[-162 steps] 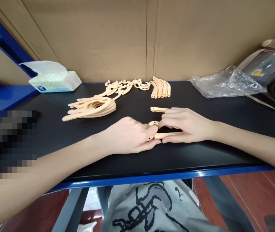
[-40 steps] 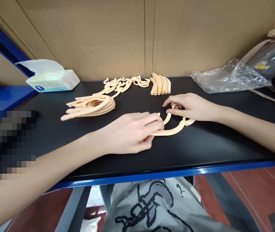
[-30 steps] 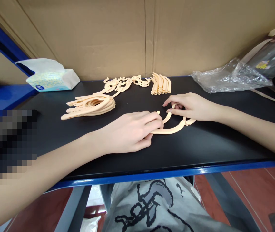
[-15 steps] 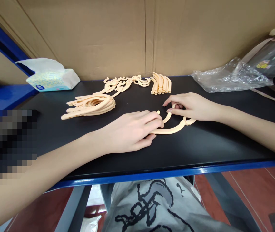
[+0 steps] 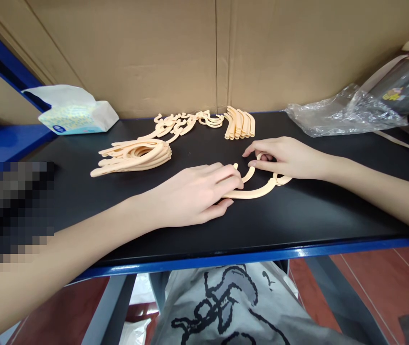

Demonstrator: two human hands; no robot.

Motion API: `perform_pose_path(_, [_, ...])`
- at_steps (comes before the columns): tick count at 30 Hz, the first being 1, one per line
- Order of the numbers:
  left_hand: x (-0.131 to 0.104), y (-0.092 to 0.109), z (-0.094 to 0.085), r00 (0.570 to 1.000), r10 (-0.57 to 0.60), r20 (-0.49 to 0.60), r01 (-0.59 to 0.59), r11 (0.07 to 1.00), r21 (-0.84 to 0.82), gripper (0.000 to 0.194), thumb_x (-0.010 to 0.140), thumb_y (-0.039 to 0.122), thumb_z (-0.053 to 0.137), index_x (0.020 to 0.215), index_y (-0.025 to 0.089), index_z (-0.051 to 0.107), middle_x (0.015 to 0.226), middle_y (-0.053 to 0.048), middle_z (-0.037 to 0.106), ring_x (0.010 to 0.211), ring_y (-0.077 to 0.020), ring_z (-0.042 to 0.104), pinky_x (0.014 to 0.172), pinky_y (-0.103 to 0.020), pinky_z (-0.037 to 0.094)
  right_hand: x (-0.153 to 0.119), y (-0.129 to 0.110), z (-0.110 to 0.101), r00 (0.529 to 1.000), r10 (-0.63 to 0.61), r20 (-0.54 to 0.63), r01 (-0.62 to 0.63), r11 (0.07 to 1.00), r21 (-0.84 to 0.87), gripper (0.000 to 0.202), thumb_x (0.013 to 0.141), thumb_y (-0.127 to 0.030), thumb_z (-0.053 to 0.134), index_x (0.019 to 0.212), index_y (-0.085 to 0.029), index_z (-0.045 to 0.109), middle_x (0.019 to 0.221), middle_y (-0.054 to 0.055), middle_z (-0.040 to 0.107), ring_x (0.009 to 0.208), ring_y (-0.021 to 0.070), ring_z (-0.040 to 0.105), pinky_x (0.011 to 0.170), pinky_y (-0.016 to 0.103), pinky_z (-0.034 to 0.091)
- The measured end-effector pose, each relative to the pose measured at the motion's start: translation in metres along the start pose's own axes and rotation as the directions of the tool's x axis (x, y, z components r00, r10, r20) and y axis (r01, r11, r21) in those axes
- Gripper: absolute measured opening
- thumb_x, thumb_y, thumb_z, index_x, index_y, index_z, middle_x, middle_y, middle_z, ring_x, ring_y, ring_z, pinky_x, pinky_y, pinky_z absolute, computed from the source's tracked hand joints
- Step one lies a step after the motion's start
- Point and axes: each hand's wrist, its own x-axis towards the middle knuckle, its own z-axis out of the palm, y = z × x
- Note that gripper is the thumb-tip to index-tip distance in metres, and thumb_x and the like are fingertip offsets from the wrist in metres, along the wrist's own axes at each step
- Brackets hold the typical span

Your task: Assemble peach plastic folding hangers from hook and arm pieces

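On the black tabletop, between my two hands, lies a cream plastic piece [image 5: 252,192] with curved arms, looking like a foldable clothes hanger. My left hand [image 5: 204,194] rests palm down over its left part, fingers bent round it and hiding that end. From the right, my right hand [image 5: 283,155] has thumb and fingers curled around its upper right part, the tips close together. A short curved arm [image 5: 249,176] of the piece shows between the hands. Below the right hand a small loop [image 5: 283,180] sticks out.
A stack of nested cream arms [image 5: 135,155] lies on the left. Loose hooks [image 5: 175,123] and a row of short curved tubes [image 5: 239,123] lie at the back. Tissues [image 5: 78,115] stand back left, a clear plastic bag [image 5: 319,115] back right. Cardboard [image 5: 175,52] walls the rear.
Both hands and the hanger piece keep practically the same place and grip. Only a very slight shift of the whole view shows.
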Motion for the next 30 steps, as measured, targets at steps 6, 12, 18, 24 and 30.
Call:
perform_pose_path(6, [-0.0002,0.0003,0.0,1.0,0.003,0.004,-0.003,1.0,0.002,0.023,0.101,0.021,0.045,0.115,0.013,0.061,0.121,-0.009,0.064,0.104,-0.0213,0.062,0.092,-0.034,0.049,-0.001,-0.0003,-0.0013,1.0,0.004,0.002,-0.004,1.0,-0.003,0.038,0.096,-0.047,0.05,0.113,-0.018,0.065,0.073,-0.001,0.066,0.064,0.0139,0.058,0.065,0.026,0.039])
perform_pose_path(12, [0.0005,0.0,0.0009,1.0,0.003,0.013,-0.003,1.0,-0.006,0.022,0.101,0.021,0.045,0.114,0.015,0.062,0.123,-0.009,0.064,0.104,-0.0206,0.062,0.092,-0.033,0.049,-0.0011,0.0003,-0.0002,1.0,-0.015,-0.007,0.015,1.0,-0.022,0.038,0.097,-0.048,0.049,0.113,-0.017,0.065,0.074,0.0,0.066,0.065,0.0145,0.058,0.065,0.026,0.039])
perform_pose_path(18, [0.0003,-0.0003,-0.0001,1.0,0.002,0.015,-0.002,1.0,0.007,0.022,0.101,0.021,0.045,0.114,0.015,0.062,0.124,-0.009,0.063,0.105,-0.0215,0.062,0.093,-0.034,0.049,-0.0015,0.0007,-0.0002,1.0,-0.012,-0.007,0.012,0.999,-0.032,0.038,0.097,-0.047,0.049,0.114,-0.018,0.065,0.075,0.0,0.067,0.066,0.0149,0.058,0.066,0.027,0.039])
perform_pose_path(24, [-0.0003,0.0001,-0.0002,1.0,0.005,0.022,-0.005,1.0,0.015,0.022,0.101,0.021,0.045,0.115,0.016,0.062,0.124,-0.009,0.063,0.105,-0.0212,0.062,0.093,-0.033,0.049,-0.0021,0.0005,-0.0005,1.0,-0.016,-0.008,0.015,0.999,-0.039,0.038,0.097,-0.047,0.048,0.113,-0.018,0.065,0.077,0.001,0.068,0.069,0.0154,0.06,0.067,0.027,0.04])
perform_pose_path(30, [0.0004,0.0005,-0.0002,1.0,0.006,0.026,-0.007,1.0,0.01,0.023,0.101,0.021,0.044,0.114,0.015,0.062,0.124,-0.009,0.063,0.105,-0.0219,0.062,0.092,-0.035,0.05,-0.0024,-0.0007,-0.0008,1.0,-0.008,-0.002,0.008,0.999,-0.041,0.037,0.097,-0.048,0.048,0.114,-0.019,0.065,0.077,0.001,0.068,0.068,0.0161,0.06,0.066,0.027,0.04])
